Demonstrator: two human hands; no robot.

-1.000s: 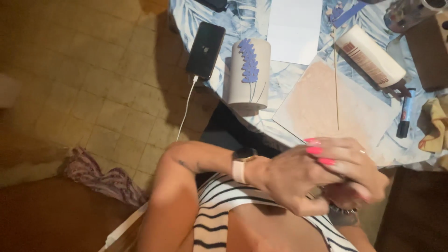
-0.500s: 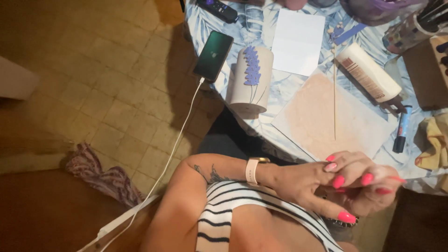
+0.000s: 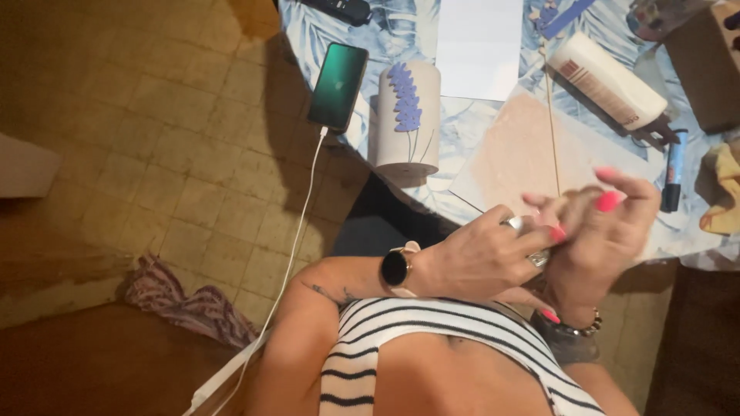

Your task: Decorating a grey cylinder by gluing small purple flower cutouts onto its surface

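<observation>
Left hand clenched on a small silvery object, held against our open-fingered right hand above the bench edge | risk: object slips to the floor; kind unclear.

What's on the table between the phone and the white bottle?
In the head view, between the phone and the white bottle lie a beige cylinder with purple flowers and a white paper sheet.

phone lies left of upright cylinder on surface; paper sheet behind it; bottle right.
</observation>
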